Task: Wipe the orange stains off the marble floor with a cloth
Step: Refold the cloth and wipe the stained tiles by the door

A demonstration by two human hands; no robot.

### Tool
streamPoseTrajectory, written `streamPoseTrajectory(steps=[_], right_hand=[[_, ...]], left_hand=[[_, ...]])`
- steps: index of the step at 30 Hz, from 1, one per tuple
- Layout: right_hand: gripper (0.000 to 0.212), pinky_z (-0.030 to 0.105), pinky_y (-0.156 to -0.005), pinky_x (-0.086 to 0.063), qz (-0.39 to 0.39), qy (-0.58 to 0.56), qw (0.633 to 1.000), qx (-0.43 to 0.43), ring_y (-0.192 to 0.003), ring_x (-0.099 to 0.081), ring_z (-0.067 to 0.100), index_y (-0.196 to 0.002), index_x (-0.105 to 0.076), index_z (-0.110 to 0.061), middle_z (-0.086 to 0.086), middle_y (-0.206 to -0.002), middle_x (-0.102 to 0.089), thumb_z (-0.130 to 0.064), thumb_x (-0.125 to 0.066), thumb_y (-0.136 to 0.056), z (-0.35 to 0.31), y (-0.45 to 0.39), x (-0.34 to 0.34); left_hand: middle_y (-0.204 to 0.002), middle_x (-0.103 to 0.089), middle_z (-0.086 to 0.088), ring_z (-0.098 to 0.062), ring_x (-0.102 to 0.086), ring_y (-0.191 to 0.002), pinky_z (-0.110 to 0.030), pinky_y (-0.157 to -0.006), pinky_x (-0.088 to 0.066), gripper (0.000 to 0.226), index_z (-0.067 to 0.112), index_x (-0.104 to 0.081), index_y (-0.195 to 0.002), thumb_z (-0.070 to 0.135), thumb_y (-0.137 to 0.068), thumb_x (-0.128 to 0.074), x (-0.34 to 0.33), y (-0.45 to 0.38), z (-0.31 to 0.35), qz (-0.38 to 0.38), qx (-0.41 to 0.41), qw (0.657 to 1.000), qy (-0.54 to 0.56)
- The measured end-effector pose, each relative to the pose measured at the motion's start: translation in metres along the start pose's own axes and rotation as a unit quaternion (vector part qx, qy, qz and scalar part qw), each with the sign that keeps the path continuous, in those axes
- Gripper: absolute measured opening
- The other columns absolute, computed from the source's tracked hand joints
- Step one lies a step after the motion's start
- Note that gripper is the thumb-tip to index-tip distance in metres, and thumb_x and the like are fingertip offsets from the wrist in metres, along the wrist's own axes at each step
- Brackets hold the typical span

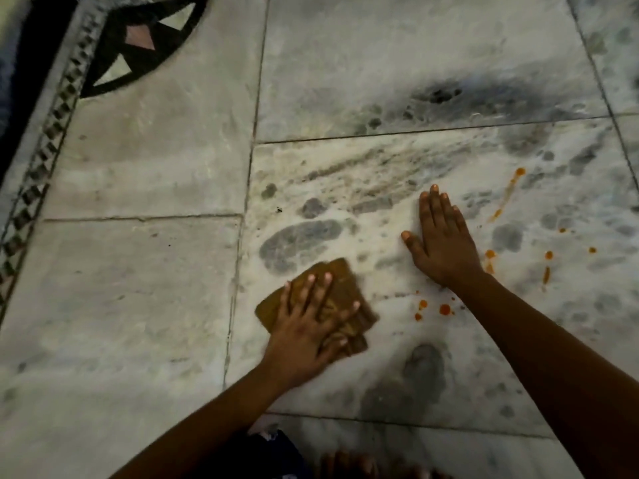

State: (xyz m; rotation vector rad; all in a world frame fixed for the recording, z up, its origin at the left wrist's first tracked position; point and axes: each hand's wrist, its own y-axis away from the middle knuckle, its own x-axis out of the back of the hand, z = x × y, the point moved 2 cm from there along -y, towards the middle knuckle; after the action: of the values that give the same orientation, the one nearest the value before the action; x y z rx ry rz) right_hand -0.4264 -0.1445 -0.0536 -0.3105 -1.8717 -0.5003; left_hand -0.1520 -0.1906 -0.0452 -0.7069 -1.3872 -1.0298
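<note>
A folded brown cloth (340, 288) lies flat on the grey-veined marble floor (345, 98). My left hand (307, 326) presses down on it, fingers spread over its top. My right hand (441, 243) rests palm-down on the bare marble, fingers together, holding nothing. Orange stains (444, 309) dot the floor between the cloth and my right wrist. More orange drops (546, 267) and a thin orange streak (508, 191) lie to the right of my right hand.
A dark patterned inlay border (45, 157) runs diagonally along the left, with a black curved motif (145, 39) at the top left. Tile joints cross the floor. Dark clothing and toes (345, 464) show at the bottom edge.
</note>
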Motion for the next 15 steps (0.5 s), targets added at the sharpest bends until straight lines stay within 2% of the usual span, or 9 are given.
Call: streamPoseTrajectory(steps=[6,9,12,15], right_hand=[[0.088,0.035,-0.114,0.003,-0.002,0.002,1.0,0.018,-0.145,0.002,0.027,-0.148,-0.003,-0.005,0.016,-0.156,0.002,-0.062,-0.006,-0.081,-0.006,0.001,-0.007],[0.091,0.035,-0.114,0.004,-0.011,0.005,1.0,0.021,-0.145,0.004,0.028,-0.148,-0.001,-0.005,0.015,-0.156,0.004,-0.064,-0.005,-0.079,-0.004,-0.001,-0.005],[0.093,0.033,-0.114,0.006,-0.02,0.005,1.0,0.019,-0.145,0.005,0.027,-0.148,0.0,-0.006,0.015,-0.156,0.006,-0.065,-0.003,-0.077,-0.003,-0.002,-0.005],[0.095,0.035,-0.114,0.006,-0.024,0.008,0.999,0.022,-0.145,0.006,0.028,-0.148,0.001,-0.006,0.015,-0.156,0.007,-0.066,-0.001,-0.075,-0.003,-0.001,-0.005]], left_hand=[[-0.158,-0.007,-0.012,-0.035,-0.009,-0.144,-0.054,-0.112,-0.008,0.058,0.046,-0.019,-0.144,0.062,-0.089,-0.019,0.017,-0.066,-0.07,0.041,0.131,0.99,0.013],[-0.159,0.0,-0.009,-0.031,-0.003,-0.145,-0.051,-0.113,-0.002,0.064,0.042,-0.017,-0.147,0.063,-0.086,-0.015,0.033,-0.123,-0.108,0.018,0.193,0.981,0.013],[-0.158,0.007,-0.009,-0.03,0.005,-0.144,-0.052,-0.113,0.005,0.062,0.035,-0.011,-0.149,0.059,-0.093,-0.02,0.047,-0.171,-0.127,-0.011,0.237,0.971,0.027],[-0.158,0.01,-0.012,-0.032,0.011,-0.144,-0.052,-0.112,0.01,0.062,0.031,-0.005,-0.15,0.056,-0.096,-0.02,0.051,-0.171,-0.115,-0.049,0.21,0.976,0.021]])
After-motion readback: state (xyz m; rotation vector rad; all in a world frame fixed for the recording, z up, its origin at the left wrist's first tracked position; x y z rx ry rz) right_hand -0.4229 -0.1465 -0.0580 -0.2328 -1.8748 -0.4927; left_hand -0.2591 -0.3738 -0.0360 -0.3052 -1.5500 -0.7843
